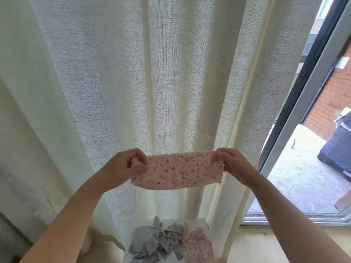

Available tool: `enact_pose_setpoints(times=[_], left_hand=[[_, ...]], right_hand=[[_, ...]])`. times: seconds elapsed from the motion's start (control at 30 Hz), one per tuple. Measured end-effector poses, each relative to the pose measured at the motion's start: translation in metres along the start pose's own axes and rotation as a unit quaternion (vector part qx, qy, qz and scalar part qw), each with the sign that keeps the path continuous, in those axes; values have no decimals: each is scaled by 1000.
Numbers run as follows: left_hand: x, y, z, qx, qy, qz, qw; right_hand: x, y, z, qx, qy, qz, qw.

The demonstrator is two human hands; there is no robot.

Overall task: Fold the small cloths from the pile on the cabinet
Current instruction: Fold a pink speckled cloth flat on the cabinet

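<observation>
Behind everything we see a pale, loosely woven curtain (152, 73) hanging in long folds across most of the view. To its right a dark door frame (311, 95) opens on a concrete patio with a red brick wall (332, 99) and a dark bin (340, 149). A strip of wooden floor (266, 243) shows at the lower right. At the bottom edge we see the white cabinet (198, 223), and on it the pile: crumpled grey cloths (150, 242) on the left, touching a pink spotted cloth (197, 243) on the right. Both forearms reach up on either side of the pile and do not cover it. Well above the cabinet, in front of the curtain, we see the held cloth (176, 170), pink-white with dark and red dots and a fuzzy, nubbly surface. It is stretched sideways as a long band whose lower edge looks rounded like a fold. The left hand (123, 168) pinches its left end with curled fingers, and the right hand (233, 164) grips its right end the same way.
</observation>
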State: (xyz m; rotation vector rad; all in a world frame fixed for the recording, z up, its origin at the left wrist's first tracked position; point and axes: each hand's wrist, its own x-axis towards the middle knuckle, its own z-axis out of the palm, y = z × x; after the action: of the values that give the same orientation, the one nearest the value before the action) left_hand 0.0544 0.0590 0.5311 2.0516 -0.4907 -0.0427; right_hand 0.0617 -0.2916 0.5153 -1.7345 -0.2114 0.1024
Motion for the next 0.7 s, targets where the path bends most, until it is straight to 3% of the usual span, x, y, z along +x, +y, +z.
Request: enact_pose_setpoints(times=[0.07, 0.17, 0.23, 0.4, 0.53, 0.7], left_hand=[[0, 0, -4, -7, -63, -52, 997], [5, 2, 3, 42, -206, -148, 966], [12, 6, 28, 21, -239, -131, 962], [30, 19, 92, -109, -119, -67, 985], [32, 19, 93, -128, -25, -65, 989], [27, 10, 81, -65, -55, -90, 992]], right_hand=[[2, -4, 5, -66, 20, -30, 997], [5, -18, 20, -87, -16, -32, 996], [8, -31, 34, -104, -51, -36, 993], [16, -52, 56, -183, -102, -77, 975], [13, -46, 38, -175, -87, 4, 981], [-2, -27, 29, -162, -88, 55, 981]])
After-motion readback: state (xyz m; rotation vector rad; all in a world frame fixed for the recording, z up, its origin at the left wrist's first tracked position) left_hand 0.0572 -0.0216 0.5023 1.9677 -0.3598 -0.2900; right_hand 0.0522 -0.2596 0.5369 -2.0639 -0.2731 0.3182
